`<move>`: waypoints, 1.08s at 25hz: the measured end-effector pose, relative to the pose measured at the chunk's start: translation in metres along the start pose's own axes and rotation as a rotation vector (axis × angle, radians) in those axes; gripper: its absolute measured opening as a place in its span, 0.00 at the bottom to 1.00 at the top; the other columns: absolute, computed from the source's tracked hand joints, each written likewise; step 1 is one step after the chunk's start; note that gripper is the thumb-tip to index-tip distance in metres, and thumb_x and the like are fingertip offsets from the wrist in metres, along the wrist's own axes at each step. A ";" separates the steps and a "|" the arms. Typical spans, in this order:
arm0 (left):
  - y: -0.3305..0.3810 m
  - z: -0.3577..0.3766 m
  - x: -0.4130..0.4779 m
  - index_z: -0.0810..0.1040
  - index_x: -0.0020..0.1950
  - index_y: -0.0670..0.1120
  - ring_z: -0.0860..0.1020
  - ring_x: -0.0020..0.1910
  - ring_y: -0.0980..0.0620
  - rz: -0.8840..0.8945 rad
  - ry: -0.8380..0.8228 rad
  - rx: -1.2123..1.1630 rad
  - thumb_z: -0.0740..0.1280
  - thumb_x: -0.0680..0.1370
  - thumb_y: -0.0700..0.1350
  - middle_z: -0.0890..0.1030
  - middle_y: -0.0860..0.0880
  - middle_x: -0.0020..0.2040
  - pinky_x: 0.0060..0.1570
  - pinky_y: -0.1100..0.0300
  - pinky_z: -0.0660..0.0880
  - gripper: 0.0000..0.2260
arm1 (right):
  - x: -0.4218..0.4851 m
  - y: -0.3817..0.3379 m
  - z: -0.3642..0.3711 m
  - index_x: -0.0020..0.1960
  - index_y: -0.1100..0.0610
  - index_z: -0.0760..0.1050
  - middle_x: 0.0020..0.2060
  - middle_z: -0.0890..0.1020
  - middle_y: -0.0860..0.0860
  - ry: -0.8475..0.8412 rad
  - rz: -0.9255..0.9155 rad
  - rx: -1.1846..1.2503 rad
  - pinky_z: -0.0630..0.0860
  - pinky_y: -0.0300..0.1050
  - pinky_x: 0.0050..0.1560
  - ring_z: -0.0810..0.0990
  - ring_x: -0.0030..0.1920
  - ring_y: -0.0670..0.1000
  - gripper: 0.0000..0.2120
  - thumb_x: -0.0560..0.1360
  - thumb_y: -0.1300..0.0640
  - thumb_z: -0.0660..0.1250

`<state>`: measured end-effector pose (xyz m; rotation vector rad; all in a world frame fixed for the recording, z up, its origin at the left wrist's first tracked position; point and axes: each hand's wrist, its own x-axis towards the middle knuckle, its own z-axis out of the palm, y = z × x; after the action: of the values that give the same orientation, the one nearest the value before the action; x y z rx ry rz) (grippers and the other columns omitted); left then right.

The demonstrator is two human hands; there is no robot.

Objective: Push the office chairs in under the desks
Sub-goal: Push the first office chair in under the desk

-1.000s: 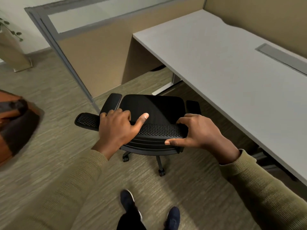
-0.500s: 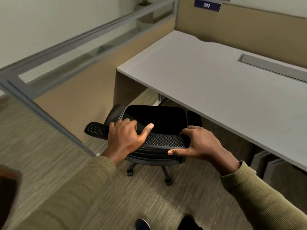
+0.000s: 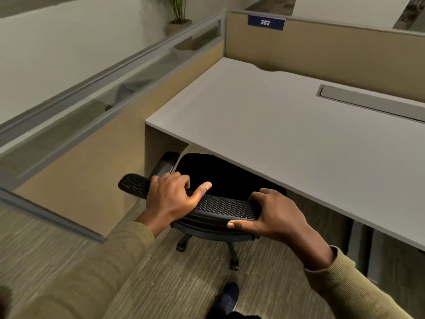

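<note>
Chair point(image 3: 220, 178) sits half under the desk point(image 3: 287, 139) because both hands, left hand point(image 3: 171, 199) and right hand point(image 3: 273, 215), curl closed over its backrest top to steer.

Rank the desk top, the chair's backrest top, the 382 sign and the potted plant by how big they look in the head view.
1. desk top
2. chair's backrest top, partly covered by hands
3. potted plant and 382 sign: look alike; both far off and the plant is cut off, so unranked.
</note>
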<state>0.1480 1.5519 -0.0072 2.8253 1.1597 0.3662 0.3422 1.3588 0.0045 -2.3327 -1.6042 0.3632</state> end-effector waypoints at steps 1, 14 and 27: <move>0.003 0.001 0.007 0.73 0.36 0.51 0.73 0.37 0.52 0.012 -0.007 0.001 0.48 0.74 0.77 0.72 0.55 0.34 0.48 0.48 0.71 0.31 | 0.003 0.004 -0.001 0.46 0.46 0.75 0.40 0.75 0.42 0.005 0.015 0.003 0.76 0.44 0.37 0.74 0.39 0.42 0.42 0.55 0.11 0.55; 0.051 0.021 0.087 0.72 0.32 0.51 0.73 0.37 0.49 0.150 -0.081 -0.007 0.46 0.74 0.77 0.73 0.54 0.33 0.47 0.49 0.68 0.33 | 0.030 0.061 -0.026 0.48 0.48 0.78 0.39 0.76 0.44 0.092 0.113 -0.059 0.71 0.45 0.37 0.76 0.40 0.48 0.43 0.57 0.13 0.57; 0.061 0.022 0.086 0.78 0.43 0.45 0.77 0.45 0.43 0.207 -0.112 0.051 0.45 0.77 0.72 0.80 0.45 0.43 0.54 0.46 0.71 0.35 | 0.025 0.066 -0.015 0.54 0.51 0.76 0.44 0.78 0.50 0.156 0.116 -0.219 0.74 0.48 0.43 0.78 0.45 0.53 0.39 0.67 0.18 0.54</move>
<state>0.2538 1.5692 -0.0029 2.9746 0.8716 0.1882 0.4130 1.3583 -0.0074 -2.5517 -1.5058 0.0272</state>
